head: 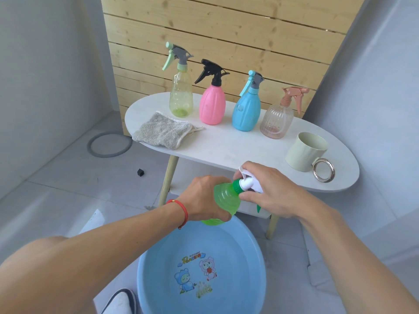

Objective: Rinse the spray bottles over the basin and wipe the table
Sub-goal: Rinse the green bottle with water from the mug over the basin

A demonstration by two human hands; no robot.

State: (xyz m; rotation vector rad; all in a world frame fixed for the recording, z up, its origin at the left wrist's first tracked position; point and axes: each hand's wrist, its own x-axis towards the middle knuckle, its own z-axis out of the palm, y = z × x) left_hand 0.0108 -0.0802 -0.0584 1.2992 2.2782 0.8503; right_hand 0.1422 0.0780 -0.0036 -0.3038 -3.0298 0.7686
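A green spray bottle (223, 197) is held tilted above the far rim of the blue basin (158, 266). My left hand (204, 200) grips its body. My right hand (267, 189) grips its white spray head beside the green collar. On the white oval table (226, 146) stand several more spray bottles: a clear yellow-green one (181, 96), a pink one (212, 103), a blue one (246, 109) and a clear ribbed one with a pink-brown head (277, 120). A grey cloth (162, 130) lies at the table's left end.
A pale mug with a metal ring handle (306, 151) lies at the table's right end. The basin sits on the tiled floor, cartoon stickers on its bottom. A wooden slat wall stands behind the table. A grey ring (110, 143) and a small black cube (141, 172) lie on the floor.
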